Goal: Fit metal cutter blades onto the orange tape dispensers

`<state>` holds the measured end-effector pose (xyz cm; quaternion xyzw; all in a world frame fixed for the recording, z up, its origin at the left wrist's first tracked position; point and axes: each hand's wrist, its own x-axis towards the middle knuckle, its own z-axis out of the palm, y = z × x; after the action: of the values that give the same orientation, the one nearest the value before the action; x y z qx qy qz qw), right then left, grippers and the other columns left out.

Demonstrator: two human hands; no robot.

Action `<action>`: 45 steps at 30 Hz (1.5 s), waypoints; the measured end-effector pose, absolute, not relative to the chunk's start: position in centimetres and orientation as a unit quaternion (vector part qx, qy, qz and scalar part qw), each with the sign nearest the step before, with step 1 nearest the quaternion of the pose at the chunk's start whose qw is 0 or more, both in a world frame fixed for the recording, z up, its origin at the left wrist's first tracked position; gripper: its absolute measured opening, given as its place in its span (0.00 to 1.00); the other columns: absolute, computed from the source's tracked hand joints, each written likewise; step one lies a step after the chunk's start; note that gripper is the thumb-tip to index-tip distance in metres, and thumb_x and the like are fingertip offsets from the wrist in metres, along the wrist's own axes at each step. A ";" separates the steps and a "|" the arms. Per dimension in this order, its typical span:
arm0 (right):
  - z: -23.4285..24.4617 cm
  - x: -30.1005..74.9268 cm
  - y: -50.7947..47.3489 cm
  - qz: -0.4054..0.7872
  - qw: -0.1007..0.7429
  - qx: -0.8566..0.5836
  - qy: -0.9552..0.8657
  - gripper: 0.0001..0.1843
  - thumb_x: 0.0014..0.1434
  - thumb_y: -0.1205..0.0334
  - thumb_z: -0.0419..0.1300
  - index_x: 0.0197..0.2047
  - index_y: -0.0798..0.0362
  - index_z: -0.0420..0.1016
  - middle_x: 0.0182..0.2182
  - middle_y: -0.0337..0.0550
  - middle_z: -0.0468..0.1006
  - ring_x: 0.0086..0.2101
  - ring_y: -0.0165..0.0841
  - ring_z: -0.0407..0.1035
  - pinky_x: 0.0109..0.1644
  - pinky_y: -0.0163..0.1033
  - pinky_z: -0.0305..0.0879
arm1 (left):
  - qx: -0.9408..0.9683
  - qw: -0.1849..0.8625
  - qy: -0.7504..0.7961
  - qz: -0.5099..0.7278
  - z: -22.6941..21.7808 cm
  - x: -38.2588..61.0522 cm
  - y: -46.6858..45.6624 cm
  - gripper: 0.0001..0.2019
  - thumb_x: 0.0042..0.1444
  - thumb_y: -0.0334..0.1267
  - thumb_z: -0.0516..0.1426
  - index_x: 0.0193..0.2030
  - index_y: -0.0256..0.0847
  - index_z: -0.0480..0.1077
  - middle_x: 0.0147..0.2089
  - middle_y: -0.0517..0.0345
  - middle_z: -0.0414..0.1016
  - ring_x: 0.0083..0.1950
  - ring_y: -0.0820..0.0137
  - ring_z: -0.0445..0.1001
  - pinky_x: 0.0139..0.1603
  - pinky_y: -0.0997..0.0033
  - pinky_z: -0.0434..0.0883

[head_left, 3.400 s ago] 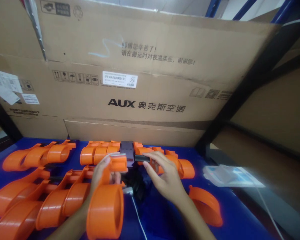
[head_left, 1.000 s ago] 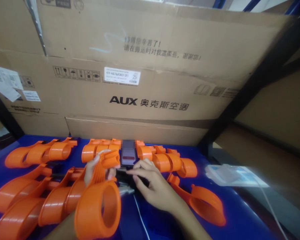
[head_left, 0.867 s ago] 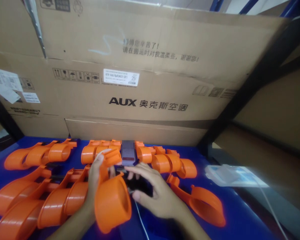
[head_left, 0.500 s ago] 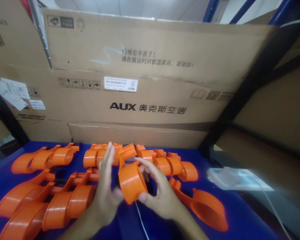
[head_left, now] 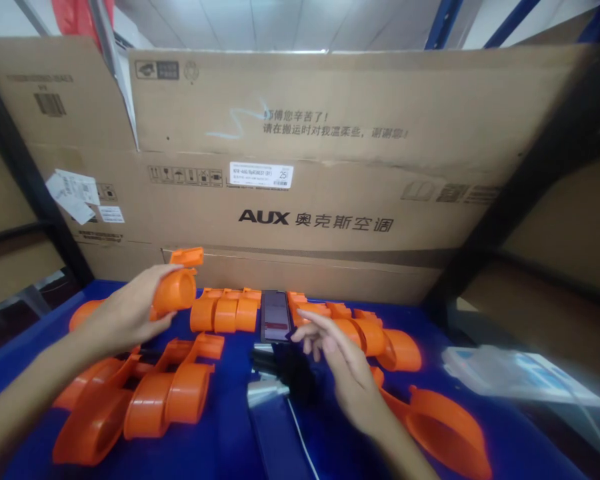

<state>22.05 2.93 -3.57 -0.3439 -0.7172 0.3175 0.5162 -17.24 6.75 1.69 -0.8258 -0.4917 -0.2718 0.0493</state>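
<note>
Nearest on the blue table [head_left: 230, 447], one lone orange shell [head_left: 445, 427] lies at the right with its cup open upward. At the near left, a nested stack [head_left: 140, 400] of at least four shells lies barrel tucked into barrel, which probably keeps them compact. A white cable [head_left: 300, 437] runs nearward from a black piece [head_left: 293, 370] with a metal clip. The right hand [head_left: 347, 373] hovers over that piece, fingers spread and empty; whether it touches, I cannot tell.

Farther left, the left hand [head_left: 125, 313] is clamped around the barrel of one orange part [head_left: 177, 290], held above the table. Its flat tab points up and away, a grip that leaves the tab end free.

Beyond, one dark slab [head_left: 275, 317] stands between a row of three shells [head_left: 225, 315] and a right row [head_left: 365, 330] of roughly four. One clear plastic box [head_left: 520, 377] lies at the right. At least three cardboard boxes [head_left: 330, 200] wall the far side.
</note>
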 end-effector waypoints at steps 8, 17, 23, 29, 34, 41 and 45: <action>-3.4 21.5 2.9 0.294 0.532 -0.392 -0.691 0.18 0.73 0.51 0.52 0.60 0.47 0.70 0.38 0.43 0.80 0.37 0.36 0.73 0.41 0.40 0.69 | -0.857 -0.003 -0.501 -0.118 -2.1 -20.8 10.4 0.42 0.50 0.33 0.58 0.74 0.44 0.55 0.74 0.47 0.62 0.72 0.48 0.60 0.72 0.49 0.55; -3.1 21.7 2.5 0.274 0.524 -0.411 -0.695 0.18 0.73 0.49 0.52 0.56 0.48 0.75 0.36 0.44 0.81 0.35 0.37 0.74 0.42 0.41 0.70 | -0.846 -0.033 -0.528 -0.067 -3.8 -22.6 11.3 0.53 0.43 0.33 0.60 0.78 0.46 0.44 0.78 0.44 0.51 0.76 0.43 0.51 0.70 0.43 0.55; -3.0 21.8 2.4 0.269 0.535 -0.412 -0.687 0.19 0.73 0.48 0.51 0.54 0.49 0.76 0.35 0.44 0.82 0.34 0.37 0.74 0.40 0.42 0.70 | -0.826 -0.004 -0.556 -0.089 -3.4 -24.7 11.7 0.42 0.47 0.30 0.55 0.73 0.41 0.57 0.72 0.45 0.65 0.70 0.44 0.64 0.66 0.44 0.61; -2.9 22.0 2.3 0.258 0.538 -0.407 -0.692 0.16 0.73 0.51 0.52 0.53 0.49 0.76 0.35 0.43 0.81 0.33 0.36 0.73 0.43 0.42 0.70 | -0.833 0.045 -0.541 -0.107 -1.3 -23.5 11.4 0.31 0.51 0.31 0.53 0.65 0.44 0.68 0.59 0.58 0.76 0.58 0.49 0.75 0.58 0.52 0.69; -2.6 22.1 2.1 0.245 0.537 -0.403 -0.700 0.14 0.72 0.55 0.53 0.52 0.49 0.77 0.34 0.42 0.81 0.33 0.35 0.73 0.43 0.41 0.71 | -0.818 0.135 -0.552 -0.089 2.5 -23.0 10.4 0.31 0.52 0.34 0.55 0.65 0.38 0.68 0.56 0.54 0.74 0.56 0.55 0.71 0.59 0.57 0.66; -2.4 22.0 1.6 0.244 0.517 -0.371 -0.732 0.12 0.72 0.60 0.55 0.53 0.50 0.77 0.33 0.40 0.80 0.34 0.34 0.75 0.42 0.39 0.70 | -0.818 0.248 -0.485 -0.185 8.9 -16.9 4.7 0.25 0.65 0.39 0.49 0.68 0.35 0.64 0.54 0.57 0.62 0.61 0.58 0.61 0.63 0.51 0.61; -2.4 21.5 1.7 0.269 0.515 -0.381 -0.720 0.13 0.72 0.59 0.54 0.53 0.49 0.78 0.34 0.41 0.80 0.35 0.34 0.75 0.43 0.39 0.70 | -0.845 0.264 -0.373 -0.278 8.5 -11.8 1.3 0.27 0.58 0.36 0.59 0.66 0.41 0.68 0.54 0.52 0.66 0.56 0.55 0.65 0.58 0.44 0.65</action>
<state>21.49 1.73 -2.43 -0.3806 -0.7197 0.2692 0.5145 -11.80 1.35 8.46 -0.8452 -0.3728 -0.2779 0.2635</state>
